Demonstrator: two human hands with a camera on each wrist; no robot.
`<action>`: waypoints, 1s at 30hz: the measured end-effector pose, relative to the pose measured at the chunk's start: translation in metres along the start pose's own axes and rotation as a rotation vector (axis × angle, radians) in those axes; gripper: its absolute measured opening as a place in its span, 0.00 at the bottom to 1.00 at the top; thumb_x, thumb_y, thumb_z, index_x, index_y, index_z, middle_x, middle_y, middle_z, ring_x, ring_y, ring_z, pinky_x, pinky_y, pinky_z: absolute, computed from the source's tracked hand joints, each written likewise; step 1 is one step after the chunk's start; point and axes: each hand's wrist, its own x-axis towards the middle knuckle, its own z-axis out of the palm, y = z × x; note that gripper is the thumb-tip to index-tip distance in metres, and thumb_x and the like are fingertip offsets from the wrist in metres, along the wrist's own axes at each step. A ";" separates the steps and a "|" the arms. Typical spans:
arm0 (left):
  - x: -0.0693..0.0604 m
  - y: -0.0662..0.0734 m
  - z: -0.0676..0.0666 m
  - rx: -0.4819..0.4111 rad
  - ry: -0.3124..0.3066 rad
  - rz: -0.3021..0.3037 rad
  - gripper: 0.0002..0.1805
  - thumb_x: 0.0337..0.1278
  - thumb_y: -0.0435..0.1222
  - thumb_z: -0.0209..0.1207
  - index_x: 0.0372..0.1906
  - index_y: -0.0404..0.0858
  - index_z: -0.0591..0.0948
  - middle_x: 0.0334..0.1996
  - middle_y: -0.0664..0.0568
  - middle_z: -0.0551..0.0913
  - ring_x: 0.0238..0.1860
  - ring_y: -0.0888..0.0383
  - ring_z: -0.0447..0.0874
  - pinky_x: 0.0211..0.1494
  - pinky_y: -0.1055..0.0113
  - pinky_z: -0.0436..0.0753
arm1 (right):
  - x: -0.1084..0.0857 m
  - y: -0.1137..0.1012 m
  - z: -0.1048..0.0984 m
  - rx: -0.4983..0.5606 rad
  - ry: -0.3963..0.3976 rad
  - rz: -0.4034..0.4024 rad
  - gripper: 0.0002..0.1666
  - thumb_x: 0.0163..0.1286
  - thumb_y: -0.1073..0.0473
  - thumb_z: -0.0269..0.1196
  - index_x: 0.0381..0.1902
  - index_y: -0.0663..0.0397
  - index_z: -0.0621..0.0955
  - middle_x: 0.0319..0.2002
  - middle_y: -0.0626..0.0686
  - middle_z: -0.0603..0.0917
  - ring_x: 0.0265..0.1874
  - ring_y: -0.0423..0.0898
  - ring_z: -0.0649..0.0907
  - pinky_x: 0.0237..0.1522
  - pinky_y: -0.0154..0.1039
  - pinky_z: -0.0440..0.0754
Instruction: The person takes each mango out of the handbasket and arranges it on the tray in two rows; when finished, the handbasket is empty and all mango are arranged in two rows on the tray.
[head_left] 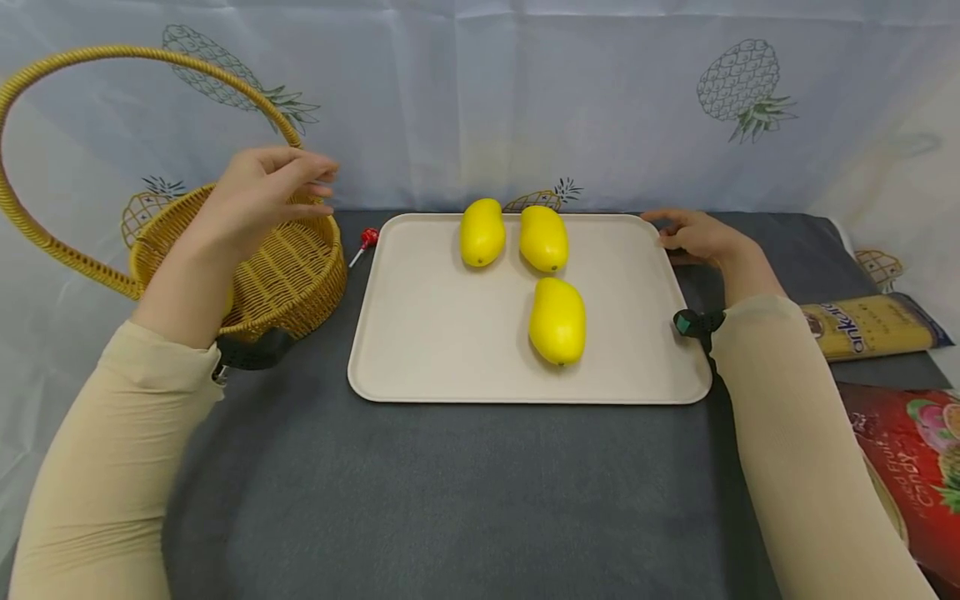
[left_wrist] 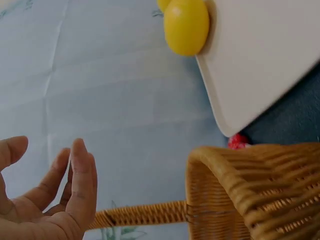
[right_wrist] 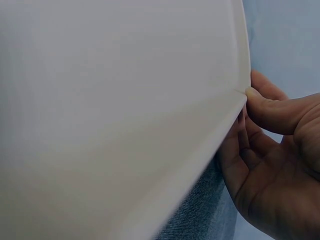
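Observation:
My left hand (head_left: 262, 187) is raised over the wicker basket (head_left: 300, 287), with its fingers loosely bent and nothing in them. In the left wrist view the thumb stands apart from the fingertips. A sliver of yellow shows inside the basket, mostly hidden behind my left forearm. At the far right corner of the beige tray (head_left: 442, 350), my right hand (head_left: 701, 236) pinches the rim, thumb on the edge and fingers underneath, as the right wrist view shows. Three yellow mangoes lie on the tray: a left one (head_left: 482, 233), a right one (head_left: 543, 239) and a nearer one (head_left: 557, 322).
Between basket and tray lies a red lollipop (head_left: 365, 243). On the right are a yellow pasta packet (head_left: 873, 327) and a red candy bag (head_left: 911, 475). The basket's tall handle (head_left: 127, 52) arches up at left. A pineapple-print cloth (head_left: 405, 100) hangs behind the dark tabletop (head_left: 465, 492).

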 end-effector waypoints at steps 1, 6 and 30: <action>0.000 -0.002 -0.002 -0.005 0.003 0.000 0.23 0.67 0.50 0.57 0.59 0.40 0.77 0.53 0.60 0.76 0.50 0.61 0.76 0.47 0.76 0.85 | 0.000 0.000 0.000 -0.001 0.000 -0.001 0.35 0.80 0.56 0.48 0.80 0.42 0.52 0.49 0.52 0.67 0.44 0.38 0.75 0.67 0.52 0.75; 0.000 -0.010 -0.017 -0.023 0.033 -0.016 0.20 0.67 0.49 0.58 0.55 0.40 0.79 0.49 0.59 0.77 0.47 0.62 0.79 0.45 0.77 0.85 | 0.002 -0.001 0.001 0.002 0.007 0.005 0.35 0.80 0.56 0.48 0.79 0.42 0.53 0.50 0.52 0.66 0.43 0.37 0.76 0.63 0.45 0.79; -0.001 -0.040 -0.077 0.043 0.200 -0.217 0.37 0.66 0.52 0.56 0.75 0.44 0.61 0.66 0.64 0.68 0.41 0.72 0.77 0.40 0.82 0.83 | 0.004 0.001 0.000 -0.018 0.007 0.004 0.35 0.80 0.56 0.49 0.80 0.42 0.52 0.51 0.52 0.67 0.43 0.37 0.76 0.57 0.40 0.81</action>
